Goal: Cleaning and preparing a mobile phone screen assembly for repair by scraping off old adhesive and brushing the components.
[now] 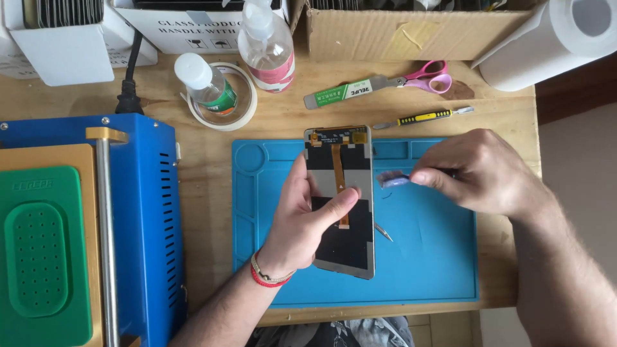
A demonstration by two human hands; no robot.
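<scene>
Blue machine [144, 212]: stands at the far left of the counter [212, 154], with a green perforated pad [38, 257] on its gold plate and a metal rod running down beside it.
Tape ring [241, 119]: lies behind the mat, with a small white-capped bottle [205, 83] lying across it; a taller clear spray bottle [267, 45] stands just to its right.
Blue work mat [424, 257]: covers the middle of the counter, under both hands.
Left hand [302, 218]: closed around the phone screen assembly [340, 199], thumb pressed on its back near the orange flex cable [339, 173]; a red and beaded band sits on the wrist.
Phone screen assembly: held back side up over the left half of the mat, long axis running away from the person.
Tweezers tip [384, 232]: pokes out from behind the assembly's right edge.
Right hand [479, 170]: pinched shut on a thin tool [393, 180] whose pale bluish end points at the assembly's right edge, just short of it.
Pink-handled scissors [385, 83]: lie behind the mat, blades in a green and white sleeve.
Yellow-and-black pry tool [421, 117]: lies just in front of the scissors.
Paper roll [546, 42]: at the far right corner.
</scene>
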